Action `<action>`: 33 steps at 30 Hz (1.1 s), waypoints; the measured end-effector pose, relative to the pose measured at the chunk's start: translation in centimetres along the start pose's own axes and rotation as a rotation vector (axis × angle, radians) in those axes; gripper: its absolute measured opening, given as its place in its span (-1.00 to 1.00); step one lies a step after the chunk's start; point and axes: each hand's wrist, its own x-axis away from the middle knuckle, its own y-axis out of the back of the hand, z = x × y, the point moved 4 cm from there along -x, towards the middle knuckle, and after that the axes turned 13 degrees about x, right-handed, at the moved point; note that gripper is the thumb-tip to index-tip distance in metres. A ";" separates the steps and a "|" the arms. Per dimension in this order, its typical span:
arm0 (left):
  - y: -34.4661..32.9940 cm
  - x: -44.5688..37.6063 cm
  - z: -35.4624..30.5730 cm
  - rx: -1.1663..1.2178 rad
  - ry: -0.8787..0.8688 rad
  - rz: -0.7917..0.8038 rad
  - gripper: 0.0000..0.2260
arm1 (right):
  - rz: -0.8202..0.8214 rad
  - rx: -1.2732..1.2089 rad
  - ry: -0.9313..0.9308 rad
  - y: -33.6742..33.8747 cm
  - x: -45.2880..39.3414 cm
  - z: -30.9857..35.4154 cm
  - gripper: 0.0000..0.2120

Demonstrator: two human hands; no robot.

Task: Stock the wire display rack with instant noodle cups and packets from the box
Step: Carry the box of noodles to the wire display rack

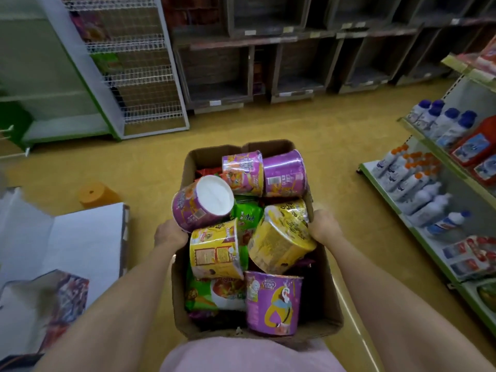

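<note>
White wire display rack [139, 76] stands far left, upright, well apart from the box. Left hand [171, 234] grips the left wall of the open brown cardboard box [326, 285], long axis pointing away from the person; it holds purple and yellow noodle cups [279, 237] lying tilted over green packets [249, 216]. Right hand [324, 226] grips the right wall.

Purple and yellow noodle cups [271, 302], green packets [214, 294], brown box [326, 296]
</note>
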 end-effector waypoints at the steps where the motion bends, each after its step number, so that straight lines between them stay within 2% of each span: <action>1: -0.7 -2.6 0.6 0.017 0.000 -0.002 -0.78 | -0.002 0.017 0.010 0.3 -1.2 0.7 -0.76; 6: -2.1 -7.7 -0.8 0.001 0.057 -0.008 -0.82 | 0.045 0.148 0.084 0.7 -8.1 3.5 -0.73; 12: -0.5 -11.1 -9.6 0.003 0.123 -0.110 -0.82 | 0.020 0.139 0.173 6.4 -19.2 6.9 -0.72; 19: 1.5 -17.7 -20.8 -0.104 0.032 -0.210 -0.83 | 0.020 0.095 0.159 12.2 -29.7 8.1 -0.72; 25: -0.2 -24.9 -24.4 -0.163 0.034 -0.165 -0.84 | 0.066 0.075 0.127 13.2 -36.7 9.7 -0.74; 33: -0.5 -39.3 -32.5 -0.204 -0.065 -0.039 -0.84 | 0.093 0.114 0.027 16.3 -46.4 13.0 -0.70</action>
